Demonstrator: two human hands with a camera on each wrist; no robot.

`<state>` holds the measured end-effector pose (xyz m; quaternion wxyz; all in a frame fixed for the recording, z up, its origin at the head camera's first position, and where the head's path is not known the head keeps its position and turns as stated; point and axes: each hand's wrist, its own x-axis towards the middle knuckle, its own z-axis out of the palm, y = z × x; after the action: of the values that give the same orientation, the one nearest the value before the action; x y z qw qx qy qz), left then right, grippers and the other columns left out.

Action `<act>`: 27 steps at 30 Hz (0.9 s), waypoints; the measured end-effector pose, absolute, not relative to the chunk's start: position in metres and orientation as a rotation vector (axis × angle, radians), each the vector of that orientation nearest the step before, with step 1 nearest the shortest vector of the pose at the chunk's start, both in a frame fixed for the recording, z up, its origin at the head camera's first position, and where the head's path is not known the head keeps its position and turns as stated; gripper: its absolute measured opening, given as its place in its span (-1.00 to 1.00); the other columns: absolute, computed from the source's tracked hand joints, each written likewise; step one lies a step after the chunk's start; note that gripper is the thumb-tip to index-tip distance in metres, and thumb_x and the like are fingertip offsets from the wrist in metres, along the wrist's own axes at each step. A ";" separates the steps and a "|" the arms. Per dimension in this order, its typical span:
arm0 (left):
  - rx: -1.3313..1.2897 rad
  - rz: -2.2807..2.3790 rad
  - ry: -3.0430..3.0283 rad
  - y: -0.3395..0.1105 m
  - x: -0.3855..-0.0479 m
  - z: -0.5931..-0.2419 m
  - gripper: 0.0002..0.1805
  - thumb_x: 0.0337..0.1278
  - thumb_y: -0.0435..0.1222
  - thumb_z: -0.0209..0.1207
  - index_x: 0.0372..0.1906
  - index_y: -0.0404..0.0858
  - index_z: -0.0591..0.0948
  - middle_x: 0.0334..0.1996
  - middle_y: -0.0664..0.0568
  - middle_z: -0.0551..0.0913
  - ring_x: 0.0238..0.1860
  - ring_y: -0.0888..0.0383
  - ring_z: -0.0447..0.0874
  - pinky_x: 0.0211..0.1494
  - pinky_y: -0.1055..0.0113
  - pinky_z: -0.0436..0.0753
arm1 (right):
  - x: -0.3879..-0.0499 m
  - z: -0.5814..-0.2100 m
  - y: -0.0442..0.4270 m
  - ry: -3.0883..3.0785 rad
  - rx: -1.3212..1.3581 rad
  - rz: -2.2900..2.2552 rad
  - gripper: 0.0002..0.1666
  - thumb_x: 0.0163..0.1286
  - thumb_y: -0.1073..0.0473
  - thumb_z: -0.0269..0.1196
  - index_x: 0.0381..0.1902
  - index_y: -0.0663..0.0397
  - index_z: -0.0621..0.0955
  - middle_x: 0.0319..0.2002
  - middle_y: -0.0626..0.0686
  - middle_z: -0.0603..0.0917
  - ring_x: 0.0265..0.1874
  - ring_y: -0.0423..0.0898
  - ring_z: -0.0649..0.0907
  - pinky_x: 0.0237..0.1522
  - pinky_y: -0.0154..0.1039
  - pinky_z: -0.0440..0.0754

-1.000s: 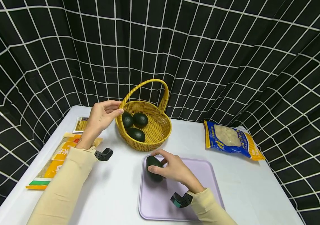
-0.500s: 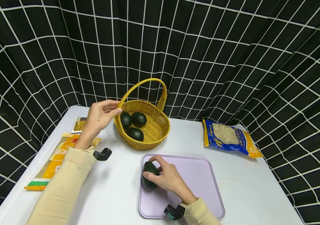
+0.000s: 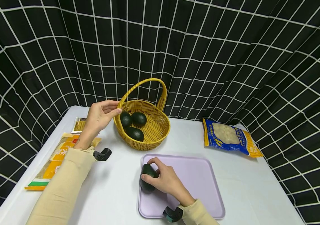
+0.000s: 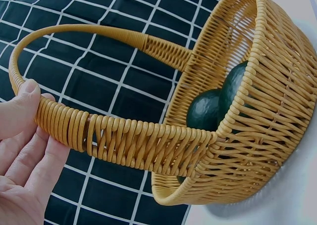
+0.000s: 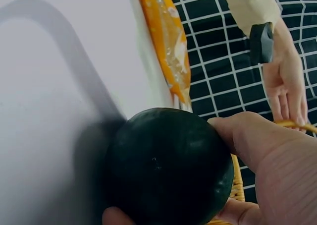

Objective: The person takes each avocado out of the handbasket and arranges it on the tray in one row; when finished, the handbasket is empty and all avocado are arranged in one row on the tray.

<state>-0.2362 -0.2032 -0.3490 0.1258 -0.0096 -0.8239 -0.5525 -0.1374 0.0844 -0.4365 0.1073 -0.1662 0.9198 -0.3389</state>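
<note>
My left hand (image 3: 100,117) pinches the handle of a yellow wicker basket (image 3: 160,137) between thumb and fingers; the left wrist view shows this grip on the handle (image 4: 119,140) up close. Inside the basket lie three dark green avocados, one of them at the front (image 3: 134,134). Over the left side of a pale purple tray (image 3: 193,181), my right hand (image 3: 165,178) holds another avocado (image 3: 147,184) with thumb and fingers around it. The right wrist view shows that avocado (image 5: 168,165) filling the lower middle. Whether it touches the tray cannot be told.
An orange food bag (image 3: 56,159) lies left under my left forearm, with a small packet (image 3: 79,125) behind it. On the right lies a blue and yellow bag (image 3: 230,137). A black gridded curtain (image 3: 205,56) stands behind the white table (image 3: 115,193).
My right hand and its avocado have shifted left and slightly toward me, to the tray's left edge. The left hand keeps hold of the basket handle. The view has shifted slightly.
</note>
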 end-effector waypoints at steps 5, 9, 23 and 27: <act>-0.027 -1.617 -2.400 -0.203 -0.236 -0.349 -0.61 0.31 -0.21 0.32 0.19 -0.20 0.66 0.09 -0.12 0.74 0.14 0.01 0.72 0.20 0.24 0.71 | -0.136 -0.436 0.084 2.707 -0.509 -0.977 -0.44 0.24 -0.28 0.36 0.10 -0.24 0.51 -0.41 0.03 0.70 -0.45 -0.14 0.60 -0.49 -0.26 0.51; -0.033 -1.607 -2.399 -0.204 -0.236 -0.350 -0.60 0.31 -0.22 0.32 0.20 -0.20 0.65 0.10 -0.13 0.73 0.15 0.00 0.71 0.20 0.24 0.71 | -0.136 -0.435 0.084 2.700 -0.523 -0.955 -0.42 0.29 -0.33 0.32 0.12 -0.18 0.50 -0.50 -0.05 0.62 -0.52 -0.17 0.55 -0.51 -0.29 0.48; -0.052 -1.592 -2.392 -0.204 -0.236 -0.351 -0.61 0.31 -0.21 0.32 0.19 -0.20 0.66 0.07 -0.14 0.74 0.12 0.01 0.72 0.12 0.39 0.72 | -0.131 -0.431 0.086 2.733 -0.575 -0.878 -0.32 0.37 -0.36 0.25 0.23 -0.06 0.51 -0.50 -0.09 0.60 -0.51 -0.22 0.53 -0.47 -0.29 0.49; -0.059 -1.594 -2.382 -0.203 -0.236 -0.351 -0.62 0.31 -0.23 0.32 0.19 -0.22 0.66 0.07 -0.15 0.74 0.12 0.00 0.73 0.09 0.44 0.72 | -0.132 -0.429 0.087 2.730 -0.590 -0.878 -0.27 0.37 -0.37 0.24 0.27 -0.02 0.51 -0.49 -0.09 0.61 -0.52 -0.24 0.54 -0.47 -0.29 0.51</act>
<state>-0.2360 -0.2035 -0.3507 0.1369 -0.0205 -0.8230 -0.5509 -0.1318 0.0866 -0.4290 0.1067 -0.2002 0.9272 -0.2981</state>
